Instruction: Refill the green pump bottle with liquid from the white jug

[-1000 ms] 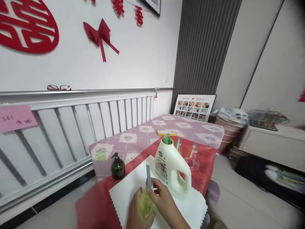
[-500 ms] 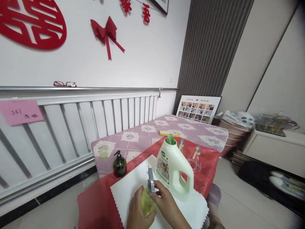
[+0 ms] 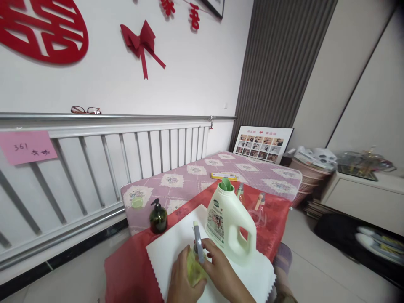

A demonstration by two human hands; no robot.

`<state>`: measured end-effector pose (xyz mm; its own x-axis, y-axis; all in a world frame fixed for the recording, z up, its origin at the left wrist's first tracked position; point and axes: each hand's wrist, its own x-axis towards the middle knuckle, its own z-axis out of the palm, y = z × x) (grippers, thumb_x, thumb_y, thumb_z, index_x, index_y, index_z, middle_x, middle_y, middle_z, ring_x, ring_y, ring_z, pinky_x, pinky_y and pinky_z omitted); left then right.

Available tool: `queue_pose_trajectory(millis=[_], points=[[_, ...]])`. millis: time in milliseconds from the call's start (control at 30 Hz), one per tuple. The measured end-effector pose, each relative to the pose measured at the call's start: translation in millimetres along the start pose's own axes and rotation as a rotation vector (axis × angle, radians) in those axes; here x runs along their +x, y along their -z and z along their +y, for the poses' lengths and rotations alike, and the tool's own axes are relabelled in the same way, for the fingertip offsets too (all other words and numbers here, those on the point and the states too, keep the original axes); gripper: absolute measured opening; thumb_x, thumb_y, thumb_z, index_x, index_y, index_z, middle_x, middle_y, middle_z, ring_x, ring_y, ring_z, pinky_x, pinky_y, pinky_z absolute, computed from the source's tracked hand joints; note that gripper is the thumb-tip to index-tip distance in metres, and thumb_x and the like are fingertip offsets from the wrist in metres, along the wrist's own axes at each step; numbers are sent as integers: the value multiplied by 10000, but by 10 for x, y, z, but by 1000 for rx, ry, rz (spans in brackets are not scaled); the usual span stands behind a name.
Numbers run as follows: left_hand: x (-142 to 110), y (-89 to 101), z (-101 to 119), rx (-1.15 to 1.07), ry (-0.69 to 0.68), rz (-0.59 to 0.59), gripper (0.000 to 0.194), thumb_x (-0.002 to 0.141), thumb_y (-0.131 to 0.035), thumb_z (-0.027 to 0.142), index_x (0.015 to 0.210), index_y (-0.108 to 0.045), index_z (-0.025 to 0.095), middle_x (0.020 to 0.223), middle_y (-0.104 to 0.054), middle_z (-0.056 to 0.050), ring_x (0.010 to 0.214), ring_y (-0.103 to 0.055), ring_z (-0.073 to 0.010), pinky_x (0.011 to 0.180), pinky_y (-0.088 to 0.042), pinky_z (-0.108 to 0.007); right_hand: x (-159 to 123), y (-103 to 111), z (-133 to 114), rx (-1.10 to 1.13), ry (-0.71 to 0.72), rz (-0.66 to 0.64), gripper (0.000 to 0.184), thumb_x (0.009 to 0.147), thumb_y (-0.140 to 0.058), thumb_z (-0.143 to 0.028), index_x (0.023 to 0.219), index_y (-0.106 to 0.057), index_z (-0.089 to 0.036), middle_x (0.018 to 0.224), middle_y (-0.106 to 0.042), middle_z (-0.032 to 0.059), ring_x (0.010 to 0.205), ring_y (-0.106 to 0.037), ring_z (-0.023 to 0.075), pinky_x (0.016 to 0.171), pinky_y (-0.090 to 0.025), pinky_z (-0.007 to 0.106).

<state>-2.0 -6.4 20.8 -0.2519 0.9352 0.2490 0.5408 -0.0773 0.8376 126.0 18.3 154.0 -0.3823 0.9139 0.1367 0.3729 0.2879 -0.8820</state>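
My left hand (image 3: 184,275) is wrapped round the yellow-green body of a spray bottle (image 3: 195,269) on the white mat (image 3: 176,240). At its neck, my right hand (image 3: 217,265) grips the grey spray head (image 3: 198,242), thumb and fingers closed on either side. The bottle's base is hidden by my hands. Just behind stands a large pale green detergent jug (image 3: 225,223), uncapped, its green inner spout showing. To the left, a dark green pump bottle (image 3: 158,216) stands upright on the red cloth (image 3: 135,256).
A pale green cap (image 3: 136,203) lies on the patterned tablecloth (image 3: 172,181) at the left. Two small spray bottles (image 3: 260,206) stand behind the jug. Farther back lies a yellow box (image 3: 224,176). A white radiator (image 3: 126,164) runs along the wall.
The grey spray head has turned slightly in my right hand, and its nozzle has shifted a little to the left. My left hand stays round the bottle.
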Motion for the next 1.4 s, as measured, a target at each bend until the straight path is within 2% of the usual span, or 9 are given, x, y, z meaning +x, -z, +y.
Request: queue_pose_trajectory(millis=[200, 467, 633, 800, 900, 1000, 1167, 1300, 1400], points=[[7, -70, -142, 46, -59, 34, 847, 606, -627, 212, 1416, -410, 98, 1456, -587, -221, 1349, -565, -346, 1154, -456, -494, 21, -19, 33, -78, 11, -5, 171, 785, -532, -170, 903, -646, -217, 981, -652, 57, 967, -617, 248, 862, -441, 364], [65, 4, -296, 22, -82, -56, 818, 717, -642, 294, 1453, -361, 73, 1510, -520, -266, 1390, -535, -348, 1170, -444, -485, -12, -185, 88, -82, -21, 162, 147, 702, -524, -140, 827, -558, -210, 916, -624, 79, 931, -611, 272, 865, -464, 388], [60, 47, -77, -64, -81, -45, 783, 696, -621, 301, 1421, -407, 98, 1436, -592, -256, 1370, -550, -345, 1176, -420, -462, -5, -247, 151, -77, -34, 236, 122, 709, -549, -161, 814, -544, -224, 897, -629, 71, 906, -621, 277, 835, -477, 382], [60, 208, 28, -102, 6, -77, 909, 530, -615, 201, 1420, -433, 166, 1495, -549, -211, 1461, -440, -341, 1255, -285, -453, 1, -263, 182, -78, -37, 281, 162, 678, -559, -133, 775, -493, -245, 867, -613, 53, 893, -618, 269, 820, -475, 365], [116, 410, 134, -202, 64, -90, 770, 651, -580, 300, 1395, -448, 155, 1527, -514, -209, 1439, -468, -324, 1218, -334, -487, -6, -273, 189, -60, -46, 288, 208, 656, -570, -110, 782, -481, -250, 873, -610, 43, 914, -617, 264, 837, -472, 357], [171, 538, 381, -257, 152, -49, 595, 746, -544, 423, 1289, -502, 183, 1413, -604, -185, 1334, -560, -327, 1129, -403, -535, -24, -295, 206, -32, -50, 300, 247, 627, -585, -95, 785, -476, -251, 881, -613, 40, 922, -607, 262, 840, -469, 357], [195, 475, 826, -250, 159, -12, 425, 686, -607, 440, 1037, -554, 207, 1057, -706, -107, 1015, -668, -290, 985, -476, -475, -43, -367, 268, 25, -34, 346, 234, 643, -596, -113, 765, -461, -259, 835, -612, 9, 851, -582, 228, 778, -457, 335], [230, 415, 934, -181, 200, 19, 357, 676, -630, 475, 913, -520, 231, 855, -664, -48, 783, -652, -253, 812, -513, -426, -23, -418, 312, 66, -44, 353, 245, 672, -637, -184, 771, -427, -264, 818, -601, 0, 794, -570, 213, 721, -449, 323], [256, 410, 905, -117, 188, 16, 299, 717, -616, 474, 879, -516, 244, 816, -647, -22, 755, -638, -233, 767, -503, -388, -10, -443, 329, 88, -46, 361, 249, 695, -645, -231, 773, -411, -267, 825, -592, 2, 776, -569, 210, 712, -454, 327]])
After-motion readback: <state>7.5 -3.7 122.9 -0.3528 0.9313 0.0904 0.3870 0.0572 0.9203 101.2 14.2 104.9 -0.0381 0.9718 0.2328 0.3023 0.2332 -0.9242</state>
